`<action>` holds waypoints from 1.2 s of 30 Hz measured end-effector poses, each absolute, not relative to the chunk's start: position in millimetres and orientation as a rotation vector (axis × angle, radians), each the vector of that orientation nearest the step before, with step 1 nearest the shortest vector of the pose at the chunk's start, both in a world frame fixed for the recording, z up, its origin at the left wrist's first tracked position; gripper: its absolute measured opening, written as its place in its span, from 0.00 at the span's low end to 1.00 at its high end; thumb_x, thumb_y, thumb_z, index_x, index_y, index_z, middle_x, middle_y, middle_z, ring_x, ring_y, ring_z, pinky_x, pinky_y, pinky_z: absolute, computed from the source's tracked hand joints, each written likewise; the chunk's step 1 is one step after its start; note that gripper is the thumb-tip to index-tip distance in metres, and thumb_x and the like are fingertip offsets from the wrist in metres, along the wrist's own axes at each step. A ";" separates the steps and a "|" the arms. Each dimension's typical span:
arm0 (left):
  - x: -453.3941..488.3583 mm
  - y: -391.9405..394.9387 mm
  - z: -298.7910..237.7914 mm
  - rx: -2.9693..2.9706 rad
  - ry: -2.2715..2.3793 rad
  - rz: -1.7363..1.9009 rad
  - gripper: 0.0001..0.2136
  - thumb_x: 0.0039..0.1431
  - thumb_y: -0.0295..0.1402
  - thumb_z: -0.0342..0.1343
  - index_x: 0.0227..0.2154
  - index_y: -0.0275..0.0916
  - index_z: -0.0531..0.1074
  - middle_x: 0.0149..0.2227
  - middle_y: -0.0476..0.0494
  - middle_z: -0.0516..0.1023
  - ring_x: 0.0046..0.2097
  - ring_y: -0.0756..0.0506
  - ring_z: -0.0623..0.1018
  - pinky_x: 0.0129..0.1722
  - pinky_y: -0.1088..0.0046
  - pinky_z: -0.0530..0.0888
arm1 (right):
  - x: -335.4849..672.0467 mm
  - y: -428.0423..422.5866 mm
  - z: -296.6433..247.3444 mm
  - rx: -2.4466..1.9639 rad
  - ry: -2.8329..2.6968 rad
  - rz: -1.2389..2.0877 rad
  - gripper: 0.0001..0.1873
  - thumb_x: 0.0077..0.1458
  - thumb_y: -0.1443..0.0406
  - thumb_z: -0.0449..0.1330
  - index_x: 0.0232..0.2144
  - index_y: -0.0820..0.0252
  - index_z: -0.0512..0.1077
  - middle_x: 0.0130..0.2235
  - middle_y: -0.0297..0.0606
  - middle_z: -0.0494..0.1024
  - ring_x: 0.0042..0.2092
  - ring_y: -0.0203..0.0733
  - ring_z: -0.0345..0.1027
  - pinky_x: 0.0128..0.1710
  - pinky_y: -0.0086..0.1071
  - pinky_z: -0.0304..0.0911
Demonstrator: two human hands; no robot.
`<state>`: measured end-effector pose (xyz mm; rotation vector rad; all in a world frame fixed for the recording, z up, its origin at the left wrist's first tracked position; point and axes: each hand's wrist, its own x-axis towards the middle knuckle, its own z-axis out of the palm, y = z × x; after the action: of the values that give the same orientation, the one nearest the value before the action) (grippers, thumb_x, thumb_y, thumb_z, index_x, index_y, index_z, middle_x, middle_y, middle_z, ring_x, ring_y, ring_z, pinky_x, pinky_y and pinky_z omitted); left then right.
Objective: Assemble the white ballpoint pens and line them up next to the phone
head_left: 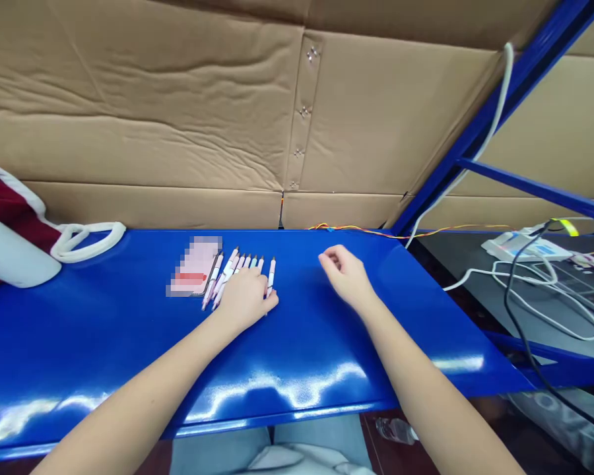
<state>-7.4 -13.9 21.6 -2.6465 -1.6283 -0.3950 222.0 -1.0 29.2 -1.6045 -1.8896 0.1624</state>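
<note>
Several white and pink pens (233,269) lie side by side on the blue metal shelf (129,343). My left hand (246,298) rests palm down on their near ends, fingers curled over them. One pen (271,274) lies at the right edge of the row by my thumb. My right hand (345,274) hovers just above the shelf to the right of the pens, fingers loosely curled, nothing visible in it. A pink flat packet (194,266) lies left of the pens, touching them.
A white bag with rope handles (74,239) and dark red cloth sits at the far left. Cardboard (178,125) lines the back wall. To the right are a blue frame bar (534,189), white and black cables (525,290) and a power strip (519,245).
</note>
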 end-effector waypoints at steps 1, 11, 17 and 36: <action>-6.5 -14.8 22.1 -2.638 -1.643 -0.389 0.12 0.54 0.37 0.50 0.22 0.37 0.71 0.30 0.40 0.72 0.36 0.41 0.72 0.36 0.65 0.68 | 210.0 -4.0 26.2 -1.550 -2.035 0.243 0.13 0.59 0.56 0.48 0.30 0.58 0.66 0.30 0.36 0.72 0.33 0.38 0.66 0.34 0.30 0.58; -3.3 -19.7 29.3 -2.622 -1.641 -0.289 0.16 0.55 0.41 0.48 0.22 0.36 0.73 0.30 0.37 0.73 0.37 0.39 0.73 0.35 0.63 0.67 | 259.1 -9.8 49.7 -2.415 -1.992 0.085 0.18 0.53 0.52 0.52 0.39 0.58 0.63 0.41 0.45 0.74 0.39 0.52 0.70 0.30 0.34 0.57; -4.8 -18.1 27.1 -2.616 -1.642 -0.245 0.15 0.56 0.40 0.47 0.23 0.36 0.73 0.31 0.37 0.73 0.37 0.39 0.73 0.35 0.64 0.67 | 292.4 4.1 42.8 -2.584 -1.934 0.231 0.09 0.53 0.62 0.51 0.37 0.59 0.66 0.40 0.47 0.74 0.40 0.51 0.70 0.32 0.35 0.59; -33.2 -17.5 41.7 -2.761 -1.130 -0.424 0.14 0.62 0.40 0.47 0.28 0.37 0.70 0.32 0.43 0.71 0.37 0.44 0.70 0.39 0.66 0.66 | 183.4 -12.6 21.2 -1.383 -1.575 1.123 0.20 0.59 0.52 0.44 0.23 0.59 0.61 0.19 0.29 0.64 0.19 0.30 0.55 0.19 0.24 0.52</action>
<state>-33.2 -17.5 41.7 -2.7606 -1.1302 -0.4237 183.4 -12.6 21.2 -1.3828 -1.5754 1.1228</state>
